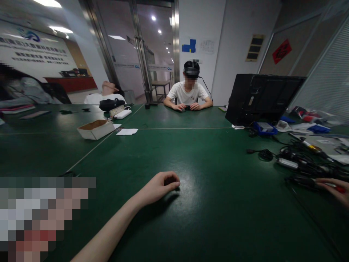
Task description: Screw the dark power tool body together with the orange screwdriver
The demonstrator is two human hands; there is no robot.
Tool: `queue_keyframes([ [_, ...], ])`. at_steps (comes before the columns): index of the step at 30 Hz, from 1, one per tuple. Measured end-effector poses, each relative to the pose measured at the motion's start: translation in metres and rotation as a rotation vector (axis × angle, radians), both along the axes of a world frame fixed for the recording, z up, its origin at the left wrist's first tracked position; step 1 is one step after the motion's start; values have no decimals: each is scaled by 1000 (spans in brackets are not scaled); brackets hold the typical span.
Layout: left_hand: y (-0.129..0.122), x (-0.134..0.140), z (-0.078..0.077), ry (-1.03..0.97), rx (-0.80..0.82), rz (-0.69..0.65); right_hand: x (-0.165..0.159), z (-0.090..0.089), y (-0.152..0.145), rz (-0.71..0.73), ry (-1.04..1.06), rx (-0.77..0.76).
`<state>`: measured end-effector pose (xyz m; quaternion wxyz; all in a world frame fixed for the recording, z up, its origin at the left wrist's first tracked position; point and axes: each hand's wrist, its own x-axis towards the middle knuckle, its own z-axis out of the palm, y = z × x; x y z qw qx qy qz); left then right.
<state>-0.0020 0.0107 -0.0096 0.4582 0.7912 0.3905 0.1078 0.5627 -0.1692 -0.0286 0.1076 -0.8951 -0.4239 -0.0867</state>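
My left hand (163, 187) is just above the green table (207, 218), in the middle near me. Its fingers curl round so that their tips meet or almost meet the thumb. A small dark spot shows under the thumb tip; whether it is a held thing or shadow I cannot make out. At the right edge, partly cut off, my right hand (334, 189) has its fingers closed round a long black tool with a red part (304, 181). The tool lies beside a tangle of black cables and tools (302, 162). A thin dark cord runs near it along the table.
A monitor (261, 98) seen from behind stands at the right, with a blue box (264, 128) beside it. An open carton (96, 131) and white paper (127, 131) lie at left. Across the table sits a person with a headset (188, 91); others sit at the left.
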Motion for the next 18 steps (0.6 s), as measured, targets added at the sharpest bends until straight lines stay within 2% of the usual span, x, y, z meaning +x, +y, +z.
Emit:
queue_keyframes([
  [2,-1,0,1,-2,5,5,-4,4,-1,-22,210,-38],
  [4,-1,1,2,-11,9,11,-6,7,-2,-43,308,-52],
  [11,0,1,0,-17,-7,6,9,0,-2,-11,355,-38],
  [18,2,1,-4,-44,-8,-1,-6,9,-2,-35,359,-30],
])
